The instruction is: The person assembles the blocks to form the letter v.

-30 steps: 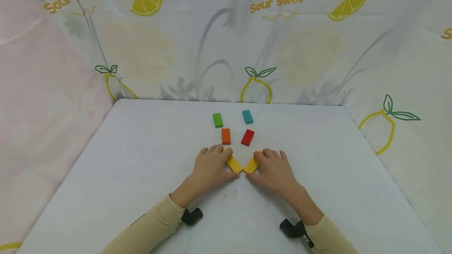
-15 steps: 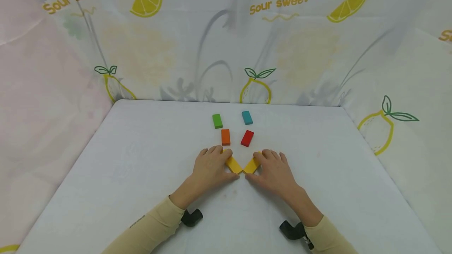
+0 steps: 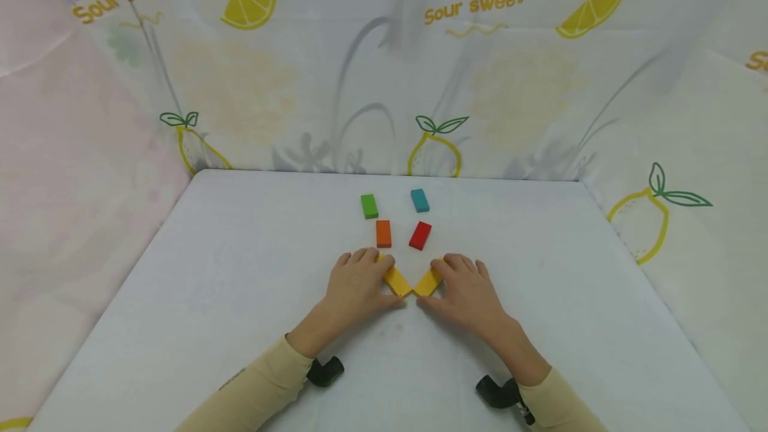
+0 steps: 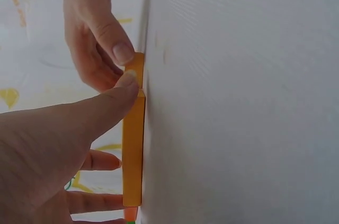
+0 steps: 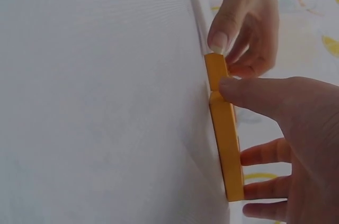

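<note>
Two yellow rectangular blocks lie on the table in a V, their near ends meeting in the head view. My left hand (image 3: pixel 359 285) holds the left yellow block (image 3: pixel 397 282), its thumb at the near end and its fingertips toward the far end. On the other side, my right hand (image 3: pixel 468 289) grips the right yellow block (image 3: pixel 428 283) in the same manner. The left wrist view shows the left thumb (image 4: pixel 126 82) at the corner of its yellow block (image 4: pixel 133 150). The right thumb (image 5: pixel 233 87) touches its yellow block (image 5: pixel 226 147) in the right wrist view. Fingers partly cover the blocks' far ends.
Beyond the hands lie an orange block (image 3: pixel 383 234) and a red block (image 3: pixel 420 236). Farther back are a green block (image 3: pixel 369 206) and a blue block (image 3: pixel 420 200). A lemon-printed cloth (image 3: pixel 336 85) hangs behind the white table (image 3: pixel 240 239).
The left thumb has drawn back very slightly from its block's near end. Both hands and all the blocks otherwise stay in place; the head view shifts a little.
</note>
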